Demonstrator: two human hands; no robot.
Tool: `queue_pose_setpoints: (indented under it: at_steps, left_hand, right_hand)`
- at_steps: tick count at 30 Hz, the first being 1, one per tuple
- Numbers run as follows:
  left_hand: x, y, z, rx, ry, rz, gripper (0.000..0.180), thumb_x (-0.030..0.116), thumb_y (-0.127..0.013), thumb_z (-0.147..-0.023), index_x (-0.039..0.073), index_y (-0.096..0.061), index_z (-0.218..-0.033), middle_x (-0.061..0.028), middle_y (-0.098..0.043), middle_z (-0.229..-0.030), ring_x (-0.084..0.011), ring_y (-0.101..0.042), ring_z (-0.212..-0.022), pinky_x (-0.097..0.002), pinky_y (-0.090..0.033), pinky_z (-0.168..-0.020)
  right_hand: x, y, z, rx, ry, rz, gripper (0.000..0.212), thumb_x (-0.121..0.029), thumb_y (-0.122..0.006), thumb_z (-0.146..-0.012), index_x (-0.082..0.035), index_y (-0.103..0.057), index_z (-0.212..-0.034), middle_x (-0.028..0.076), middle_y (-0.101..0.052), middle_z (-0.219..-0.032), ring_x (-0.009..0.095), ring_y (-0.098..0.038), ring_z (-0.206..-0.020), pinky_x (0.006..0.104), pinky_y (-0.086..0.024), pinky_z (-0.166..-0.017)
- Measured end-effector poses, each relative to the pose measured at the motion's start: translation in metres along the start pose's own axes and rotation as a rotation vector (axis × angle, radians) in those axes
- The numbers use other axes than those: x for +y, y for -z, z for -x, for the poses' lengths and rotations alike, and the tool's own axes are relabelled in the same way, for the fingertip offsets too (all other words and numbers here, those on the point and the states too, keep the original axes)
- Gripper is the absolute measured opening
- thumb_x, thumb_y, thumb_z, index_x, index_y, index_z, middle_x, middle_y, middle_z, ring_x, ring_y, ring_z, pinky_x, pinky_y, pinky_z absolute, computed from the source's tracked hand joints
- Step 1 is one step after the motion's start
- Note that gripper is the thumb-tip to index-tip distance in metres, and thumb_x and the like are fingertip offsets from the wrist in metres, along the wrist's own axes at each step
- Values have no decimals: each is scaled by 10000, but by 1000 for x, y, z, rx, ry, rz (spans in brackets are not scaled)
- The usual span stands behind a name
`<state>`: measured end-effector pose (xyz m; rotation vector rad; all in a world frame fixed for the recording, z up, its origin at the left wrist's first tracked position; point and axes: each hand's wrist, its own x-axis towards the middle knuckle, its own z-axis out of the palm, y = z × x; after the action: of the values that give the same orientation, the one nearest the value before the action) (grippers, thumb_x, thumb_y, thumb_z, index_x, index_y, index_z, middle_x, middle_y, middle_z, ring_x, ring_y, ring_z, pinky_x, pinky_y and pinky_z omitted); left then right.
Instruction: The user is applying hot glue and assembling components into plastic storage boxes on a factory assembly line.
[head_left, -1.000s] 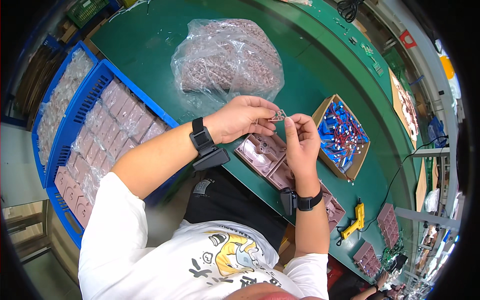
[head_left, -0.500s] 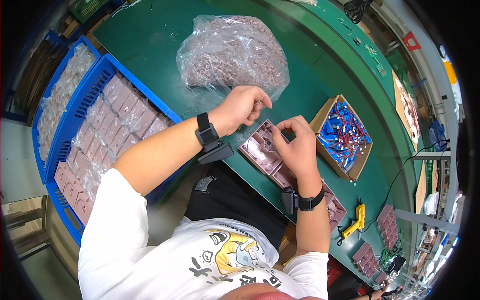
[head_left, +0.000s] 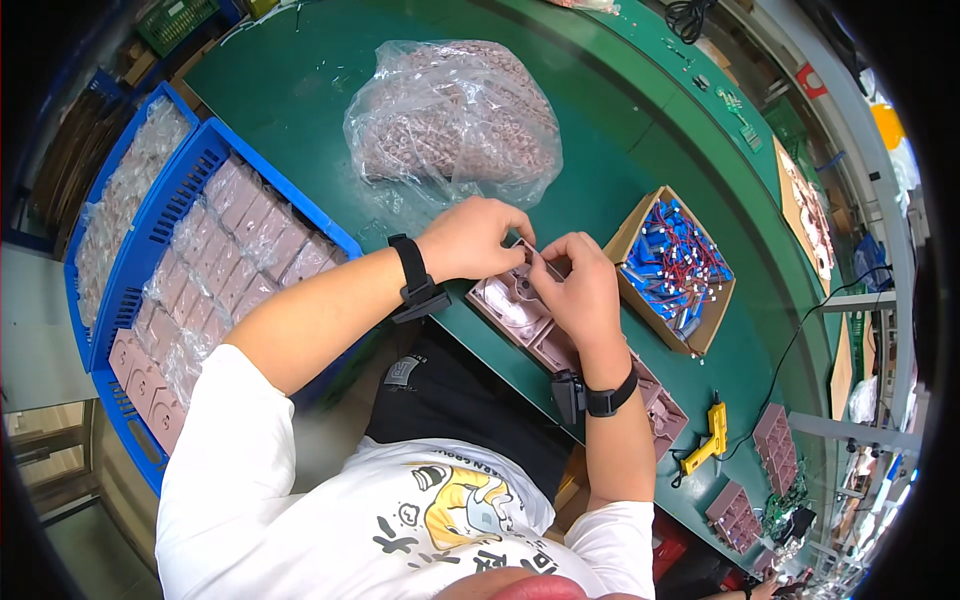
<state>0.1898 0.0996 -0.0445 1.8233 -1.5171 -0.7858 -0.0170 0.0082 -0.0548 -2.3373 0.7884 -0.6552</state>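
A long mauve plastic housing (head_left: 508, 303) with several compartments lies on the green table, slanting from the centre toward the lower right. My left hand (head_left: 475, 238) is closed at its far end, thumb and forefinger pinched together by the corner. Beside it, my right hand (head_left: 580, 290) also pinches with thumb and forefinger over the same end, partly covering the housing's middle. Whatever small piece sits between the fingertips is too hidden to make out. Beyond the left hand lies a clear plastic bag (head_left: 455, 125) full of small mauve ring-like parts.
A cardboard box (head_left: 712, 335) of blue wired battery packs stands right of my hands. A yellow glue gun (head_left: 713, 440) and more mauve housings (head_left: 735, 517) lie lower right. Blue crates (head_left: 290, 185) with wrapped mauve parts stand left. Another person's hand (head_left: 766, 588) shows at the lower right edge.
My left hand has come down and right from beside the bag to the housing's far end, its fingers now near my right fingertips. The view has shifted slightly.
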Motion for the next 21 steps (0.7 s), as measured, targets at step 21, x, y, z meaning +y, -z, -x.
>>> queue_pose_setpoints:
  at_steps: [21]
  left_hand:
    - [-26,132,-60,161,242,-245,484,337,-653,-1065,-62,-772,-1310,-274,-793,-1310,-399,-757,-1250,-472,-575,-1098]
  right_hand:
    - [4,-8,0,-59,65,-108,185,-143,-812,-935,-11,-758,-1052,175,-731,-988,380,-740,-954,464,-598,-867]
